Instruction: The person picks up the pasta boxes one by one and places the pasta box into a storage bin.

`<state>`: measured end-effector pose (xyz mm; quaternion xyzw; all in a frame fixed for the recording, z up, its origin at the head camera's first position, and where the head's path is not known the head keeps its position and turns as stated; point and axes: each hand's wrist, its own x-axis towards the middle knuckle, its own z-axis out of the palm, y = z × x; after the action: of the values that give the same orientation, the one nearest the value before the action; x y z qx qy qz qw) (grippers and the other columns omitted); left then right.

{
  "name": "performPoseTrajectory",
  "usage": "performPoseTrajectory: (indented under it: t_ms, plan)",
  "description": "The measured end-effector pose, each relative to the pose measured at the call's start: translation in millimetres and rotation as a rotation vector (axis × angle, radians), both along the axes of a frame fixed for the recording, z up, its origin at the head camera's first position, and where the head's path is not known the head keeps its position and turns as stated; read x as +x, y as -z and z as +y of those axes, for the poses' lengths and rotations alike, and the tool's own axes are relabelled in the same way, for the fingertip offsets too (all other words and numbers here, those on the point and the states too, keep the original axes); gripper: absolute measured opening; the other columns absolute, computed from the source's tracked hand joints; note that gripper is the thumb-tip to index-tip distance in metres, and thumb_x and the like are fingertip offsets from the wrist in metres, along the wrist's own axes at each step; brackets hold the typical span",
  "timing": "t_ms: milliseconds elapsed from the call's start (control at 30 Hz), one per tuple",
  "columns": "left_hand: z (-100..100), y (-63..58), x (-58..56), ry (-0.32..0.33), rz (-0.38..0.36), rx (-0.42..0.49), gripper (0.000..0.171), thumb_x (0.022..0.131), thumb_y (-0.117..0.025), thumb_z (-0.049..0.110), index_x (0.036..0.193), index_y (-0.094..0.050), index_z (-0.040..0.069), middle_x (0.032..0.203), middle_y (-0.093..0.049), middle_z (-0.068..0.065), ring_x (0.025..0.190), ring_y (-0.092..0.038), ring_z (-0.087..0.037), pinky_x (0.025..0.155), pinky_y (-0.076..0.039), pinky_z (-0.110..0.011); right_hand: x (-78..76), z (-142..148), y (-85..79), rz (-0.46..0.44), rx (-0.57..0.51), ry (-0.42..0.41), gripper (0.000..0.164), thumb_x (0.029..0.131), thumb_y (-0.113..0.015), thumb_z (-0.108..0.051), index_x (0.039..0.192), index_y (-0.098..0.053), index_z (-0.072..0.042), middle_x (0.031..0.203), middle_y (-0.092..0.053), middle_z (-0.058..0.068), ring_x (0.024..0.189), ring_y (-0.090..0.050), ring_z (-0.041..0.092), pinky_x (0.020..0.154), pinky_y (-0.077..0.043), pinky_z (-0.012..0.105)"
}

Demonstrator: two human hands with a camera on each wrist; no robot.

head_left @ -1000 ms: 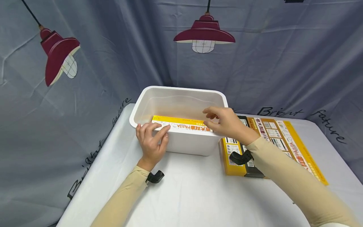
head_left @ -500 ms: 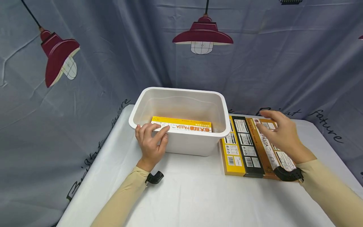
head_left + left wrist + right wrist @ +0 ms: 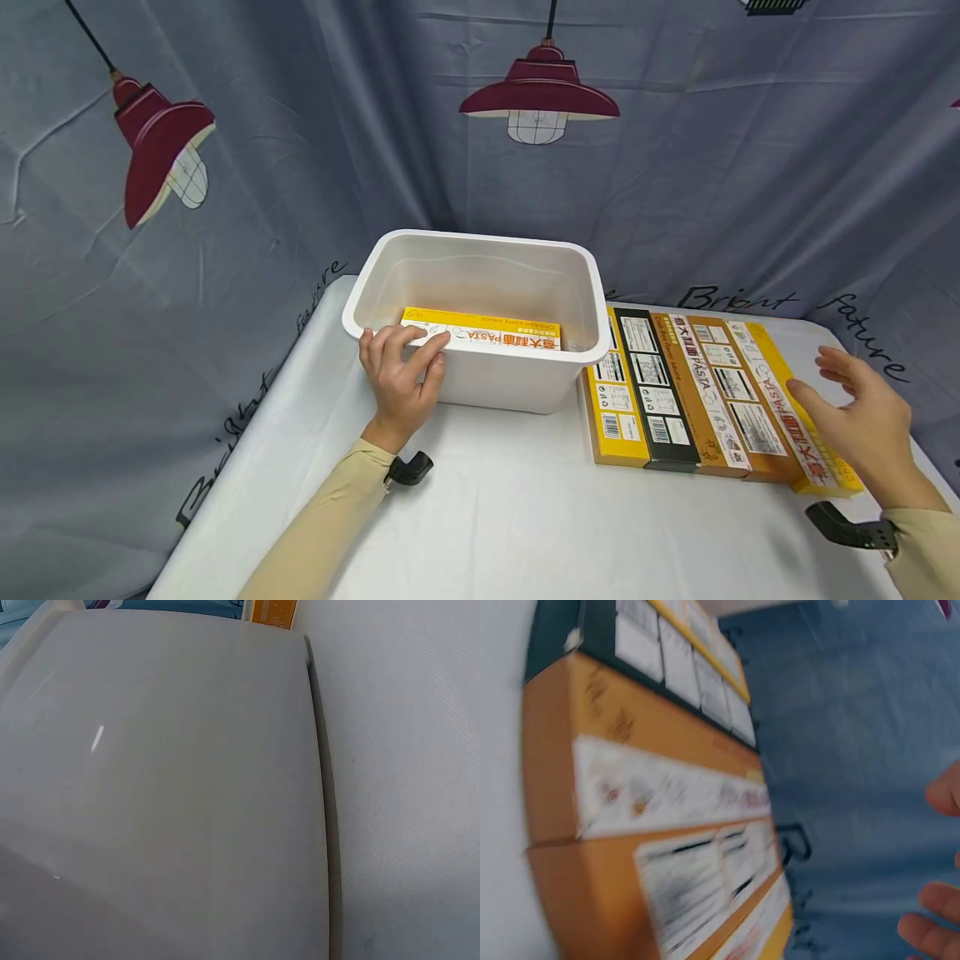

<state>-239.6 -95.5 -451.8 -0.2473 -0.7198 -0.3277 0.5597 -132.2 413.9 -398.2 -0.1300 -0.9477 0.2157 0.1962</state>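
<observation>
A white plastic bin (image 3: pixel 510 379) stands at the middle of the table, and one yellow-and-white pasta box (image 3: pixel 517 333) shows inside it, near the front wall. My left hand (image 3: pixel 401 383) holds the bin's front rim with its fingers over the edge. In the left wrist view the bin's wall (image 3: pixel 187 787) fills most of the frame. To the right, my right hand (image 3: pixel 870 408) hovers with parted fingers at the outer side of the rightmost yellow pasta box (image 3: pixel 810 433), holding nothing. The right wrist view is blurred; fingertips (image 3: pixel 937 900) show at its right edge.
Several pasta boxes lie side by side right of the bin: a yellow box (image 3: pixel 618 417), a black box (image 3: pixel 660 400), then brown boxes (image 3: pixel 682 367). A white cloth (image 3: pixel 525 517) covers the table. Behind hangs a grey-blue curtain (image 3: pixel 712 167) with printed lamps.
My right hand has left the bin and moved right across the row of boxes to its far end. The left hand stays at the rim.
</observation>
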Motion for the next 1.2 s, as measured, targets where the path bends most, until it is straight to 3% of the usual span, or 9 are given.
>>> performPoseTrajectory:
  t_ms: [67,100,167,200,433,700,900,1200]
  plan:
    - [-0.2,-0.3,0.0,0.0,0.0,0.0,0.023,0.099,-0.058,0.021,0.102,-0.079,0.014,0.1,-0.062,-0.013,0.106,-0.049,-0.033,0.116,-0.016,-0.05,6.0,7.7,8.5,-0.057,-0.047,0.054,0.072,0.098,-0.06,-0.026,0.157,-0.03,0.003,0.15,-0.041,0.037,0.132,-0.042,0.057,0.093,-0.045,0.038]
    - [-0.3,-0.2,0.0,0.0,-0.001,-0.001,0.023,0.099,-0.058,0.021,0.102,-0.079,0.014,0.1,-0.062,-0.013,0.106,-0.049,-0.032,0.116,-0.016,-0.05,8.5,11.5,13.0,-0.086,-0.074,0.088,0.074,0.099,-0.058,-0.028,0.158,-0.026,0.003,0.153,-0.037,0.037,0.135,-0.04,0.058,0.101,-0.043,0.049]
    - [-0.4,-0.1,-0.1,0.0,-0.002,-0.002,0.023,0.099,-0.058,0.022,0.102,-0.079,0.014,0.101,-0.062,-0.013,0.106,-0.049,-0.032,0.116,-0.016,-0.049,12.7,19.5,22.8,-0.135,-0.127,0.156,0.076,0.101,-0.055,-0.031,0.159,-0.02,0.004,0.158,-0.03,0.037,0.141,-0.034,0.058,0.111,-0.032,0.068]
    - [-0.5,-0.2,-0.1,0.0,-0.002,-0.003,0.023,0.1,-0.058,0.022,0.102,-0.079,0.014,0.101,-0.063,-0.013,0.106,-0.049,-0.032,0.116,-0.016,-0.049,15.0,23.2,27.9,-0.158,-0.154,0.186,0.077,0.101,-0.053,-0.032,0.159,-0.018,0.005,0.159,-0.026,0.036,0.144,-0.031,0.058,0.114,-0.026,0.071]
    - [-0.2,-1.1,1.9,-0.002,0.001,0.004,0.023,0.099,-0.058,0.019,0.103,-0.079,0.013,0.101,-0.062,-0.014,0.106,-0.049,-0.033,0.117,-0.014,-0.046,25.9,45.6,58.9,-0.276,-0.235,0.306,0.084,0.101,-0.049,-0.039,0.159,-0.01,0.006,0.162,-0.02,0.036,0.146,-0.028,0.057,0.11,-0.033,0.069]
    - [-0.2,-1.7,1.9,0.004,-0.013,-0.007,0.023,0.099,-0.058,0.02,0.105,-0.079,0.013,0.102,-0.063,-0.014,0.106,-0.049,-0.033,0.117,-0.015,-0.048,36.6,51.3,82.7,-0.34,-0.356,0.39,0.089,0.101,-0.048,-0.046,0.161,-0.005,0.003,0.165,-0.012,0.032,0.151,-0.021,0.054,0.116,-0.029,0.064]
    - [-1.5,-1.0,1.6,0.004,-0.016,-0.008,0.023,0.099,-0.057,0.02,0.104,-0.079,0.013,0.102,-0.062,-0.013,0.107,-0.049,-0.032,0.116,-0.015,-0.05,38.8,49.2,96.3,-0.327,-0.407,0.435,0.089,0.1,-0.048,-0.048,0.162,-0.006,0.001,0.169,-0.008,0.024,0.155,-0.017,0.049,0.12,-0.026,0.06]
    - [-1.2,-2.0,1.9,0.005,-0.004,-0.008,0.023,0.096,-0.058,0.016,0.104,-0.079,0.013,0.102,-0.062,-0.013,0.107,-0.048,-0.034,0.117,-0.014,-0.048,41.9,49.4,107.9,-0.238,-0.462,0.493,0.079,0.103,-0.043,-0.045,0.163,-0.01,-0.005,0.17,-0.012,0.019,0.157,-0.018,0.042,0.125,-0.02,0.051]
